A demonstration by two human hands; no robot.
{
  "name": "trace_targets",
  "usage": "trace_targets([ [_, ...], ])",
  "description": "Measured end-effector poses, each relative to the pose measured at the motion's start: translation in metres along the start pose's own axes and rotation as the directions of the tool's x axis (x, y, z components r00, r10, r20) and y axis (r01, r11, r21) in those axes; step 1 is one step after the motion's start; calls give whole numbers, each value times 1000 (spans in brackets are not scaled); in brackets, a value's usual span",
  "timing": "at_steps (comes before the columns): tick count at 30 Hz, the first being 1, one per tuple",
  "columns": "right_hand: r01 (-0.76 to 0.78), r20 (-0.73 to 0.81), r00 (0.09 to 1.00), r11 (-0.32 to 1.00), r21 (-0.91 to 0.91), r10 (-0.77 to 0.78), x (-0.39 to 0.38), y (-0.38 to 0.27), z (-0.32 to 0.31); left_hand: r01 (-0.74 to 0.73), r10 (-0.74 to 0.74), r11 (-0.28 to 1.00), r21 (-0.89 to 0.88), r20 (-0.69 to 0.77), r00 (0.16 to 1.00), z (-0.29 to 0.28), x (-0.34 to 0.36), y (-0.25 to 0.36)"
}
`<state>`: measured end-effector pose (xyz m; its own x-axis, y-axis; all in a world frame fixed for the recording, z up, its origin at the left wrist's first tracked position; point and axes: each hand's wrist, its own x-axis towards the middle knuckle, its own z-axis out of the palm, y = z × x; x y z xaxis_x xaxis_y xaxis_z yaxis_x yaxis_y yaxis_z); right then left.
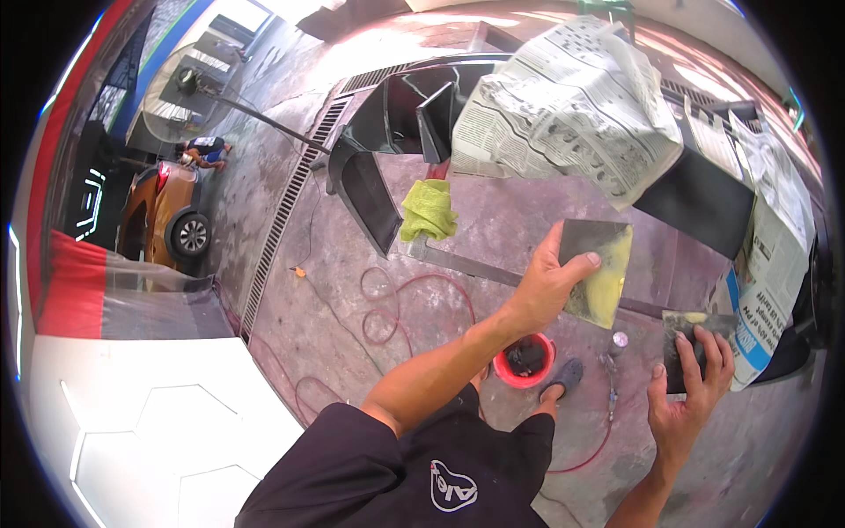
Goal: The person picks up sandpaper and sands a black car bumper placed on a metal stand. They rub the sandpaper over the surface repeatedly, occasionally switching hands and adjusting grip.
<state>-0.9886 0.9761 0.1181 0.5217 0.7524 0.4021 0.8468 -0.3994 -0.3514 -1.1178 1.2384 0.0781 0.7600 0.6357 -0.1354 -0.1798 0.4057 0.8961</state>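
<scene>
My left hand (547,280) pinches a dark, flat square plate (588,238), its thumb lying across the face. Yellow paste (607,289) is smeared over the plate's lower right part. Lower and to the right, my right hand (694,387) grips a second dark, thin square piece (673,339) with its fingers bent over the surface. That piece has a yellowish smear along its top edge. Its exact kind is not clear. Beyond both hands lie dark panels (695,211), partly draped with newspaper (563,106).
A yellow-green cloth (429,209) hangs on the stand (466,260). By my feet stands a red bucket (526,361) with dark contents. A red hose (422,280) loops over the floor. Far left are an orange car (172,211), a crouching person (207,154) and a long floor drain (290,211).
</scene>
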Motion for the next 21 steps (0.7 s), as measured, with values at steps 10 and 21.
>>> trace_targets([
  [10,-19,-233,971,962,-272,-46,21,51,16,40,-36,999,6,-311,950,-71,-10,-52],
  [21,-12,-367,922,942,-336,-120,61,99,32,243,-205,967,78,-330,921,-84,-57,-80],
])
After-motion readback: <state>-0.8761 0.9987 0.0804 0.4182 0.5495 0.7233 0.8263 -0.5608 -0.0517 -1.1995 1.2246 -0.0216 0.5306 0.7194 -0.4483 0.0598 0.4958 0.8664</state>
